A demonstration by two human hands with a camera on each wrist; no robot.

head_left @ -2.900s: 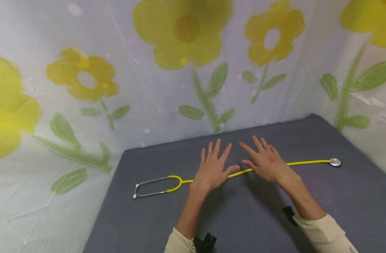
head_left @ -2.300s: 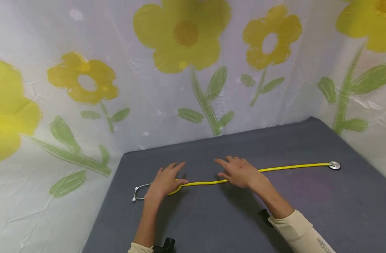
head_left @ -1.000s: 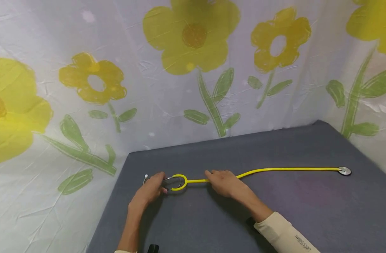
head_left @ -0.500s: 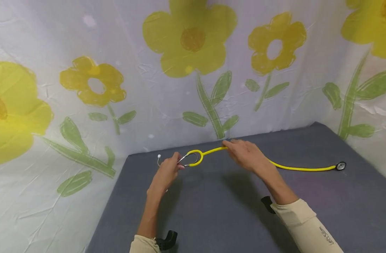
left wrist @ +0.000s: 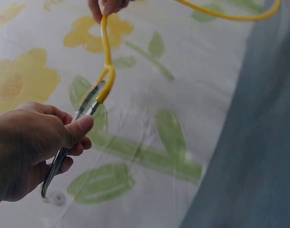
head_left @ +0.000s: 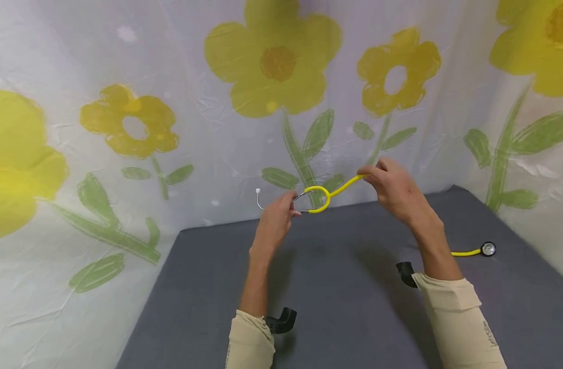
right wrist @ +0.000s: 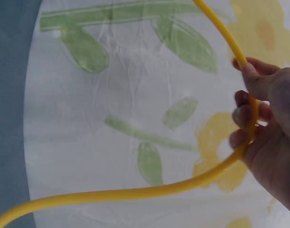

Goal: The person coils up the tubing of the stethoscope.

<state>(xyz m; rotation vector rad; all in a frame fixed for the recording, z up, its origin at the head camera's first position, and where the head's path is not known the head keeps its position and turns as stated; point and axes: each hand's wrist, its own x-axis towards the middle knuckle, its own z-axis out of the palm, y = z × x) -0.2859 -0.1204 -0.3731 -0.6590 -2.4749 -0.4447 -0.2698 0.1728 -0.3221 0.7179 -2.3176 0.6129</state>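
Already the yellow stethoscope (head_left: 319, 199) was off the grey table (head_left: 337, 307) at its headset end, where half a second before it had hung only a little above the surface, and a second before it had lain flat. The left hand (head_left: 276, 221) had risen with it and pinched the metal ear tubes (left wrist: 73, 130) between thumb and curled fingers, the white ear tip (head_left: 258, 191) jutting out to the left against the flowered sheet (head_left: 171, 102). The right hand (head_left: 397, 190) had climbed too, from table height to the level of the printed stems, and its fingers were curled round the yellow tubing (right wrist: 221, 168) just past the fork; in the right wrist view the tube ran through the bent fingers and swept away in a wide loop below. Between the two hands the fork of the tubing made a small yellow loop. The rest of the tubing dropped behind the right forearm and came out low on the right, where the chest piece (head_left: 487, 249) lay on the table. That disc had slid slightly nearer the middle than earlier, with much less tubing showing beside it. Both cream sleeves (head_left: 457, 318) showed further into the head view than before.
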